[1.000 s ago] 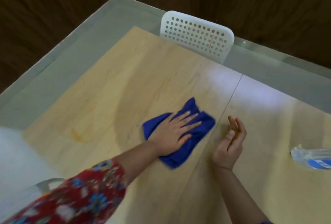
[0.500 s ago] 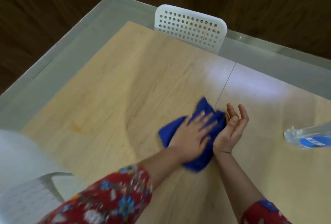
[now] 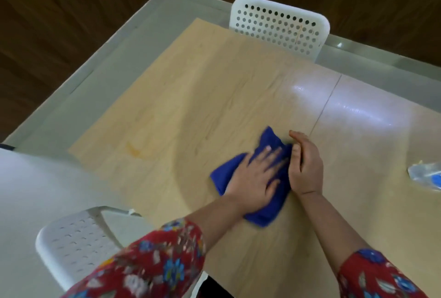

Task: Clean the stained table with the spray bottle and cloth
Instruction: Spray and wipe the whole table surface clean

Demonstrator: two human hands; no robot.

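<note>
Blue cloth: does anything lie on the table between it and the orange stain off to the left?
Nothing visible does. Only bare table lies between the blue cloth, pressed under the left hand, and the orange stain. The right hand and the spray bottle are on the cloth's other side.

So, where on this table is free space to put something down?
Free: the bare table between the stain and the cloth, the far strip before the white chair, and the panel between the right hand and the spray bottle. Crowded: around the cloth.
</note>
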